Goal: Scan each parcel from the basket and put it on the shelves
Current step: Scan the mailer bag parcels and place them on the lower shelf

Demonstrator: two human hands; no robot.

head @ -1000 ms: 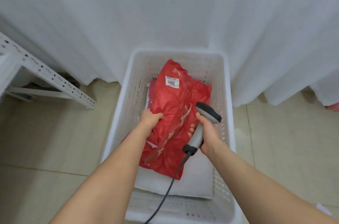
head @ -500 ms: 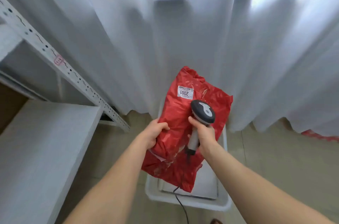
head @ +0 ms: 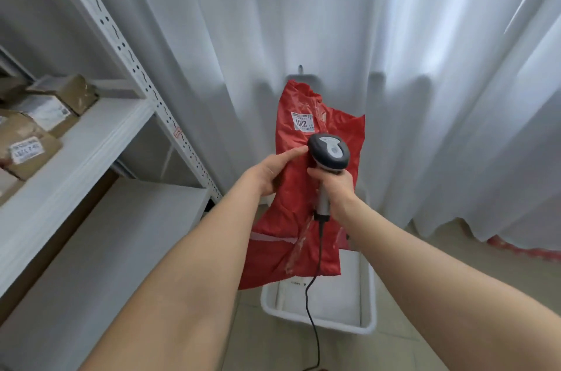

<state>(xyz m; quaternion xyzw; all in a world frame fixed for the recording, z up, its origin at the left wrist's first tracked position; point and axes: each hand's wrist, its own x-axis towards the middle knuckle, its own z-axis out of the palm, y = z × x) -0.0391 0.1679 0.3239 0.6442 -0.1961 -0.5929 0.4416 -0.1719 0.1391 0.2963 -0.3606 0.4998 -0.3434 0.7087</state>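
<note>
While it hangs upright above the basket (head: 369,294), the parcel (head: 288,237) is pinched at its edge by the left hand (head: 270,173), thumb across the front. The right hand (head: 337,188) is wrapped round the scanner (head: 328,153), in front of the parcel. The cable (head: 312,316) drops past the basket. Shelves (head: 76,139) stand left of the basket and carry boxes (head: 30,146).
</note>
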